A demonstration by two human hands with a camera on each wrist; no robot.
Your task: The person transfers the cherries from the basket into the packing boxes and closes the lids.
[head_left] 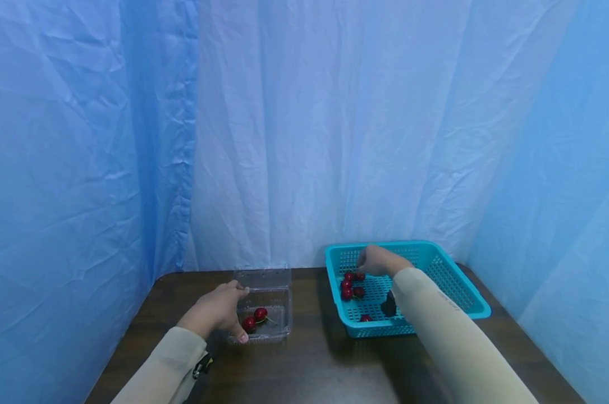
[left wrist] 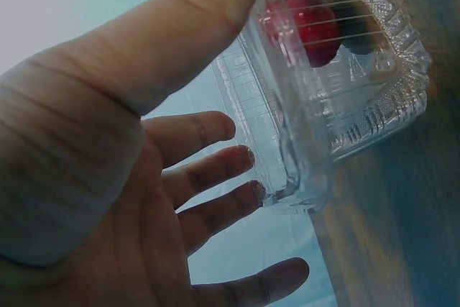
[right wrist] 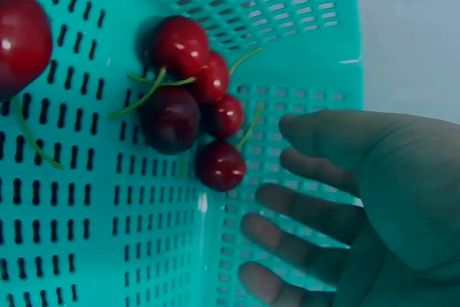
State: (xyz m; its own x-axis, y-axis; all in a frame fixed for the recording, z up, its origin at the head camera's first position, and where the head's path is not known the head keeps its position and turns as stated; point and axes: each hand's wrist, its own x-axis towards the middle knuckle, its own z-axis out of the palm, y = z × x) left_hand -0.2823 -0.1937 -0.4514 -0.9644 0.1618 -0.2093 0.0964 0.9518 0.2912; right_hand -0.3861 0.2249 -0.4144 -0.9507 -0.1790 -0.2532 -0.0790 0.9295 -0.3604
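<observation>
L hand (head_left: 217, 310) spread wide at clear box (head_left: 282, 314); R hand (right wrist: 388, 203) wide, empty, nr cherries (right wrist: 221, 166) in basket (right wrist: 348, 41). Hard pinch might bruise fruit; L bump could shift box.

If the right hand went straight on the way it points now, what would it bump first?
Probably the nearest cherry in the turquoise basket. Depth is hard to judge, though, so the right hand might pass above it.
</observation>
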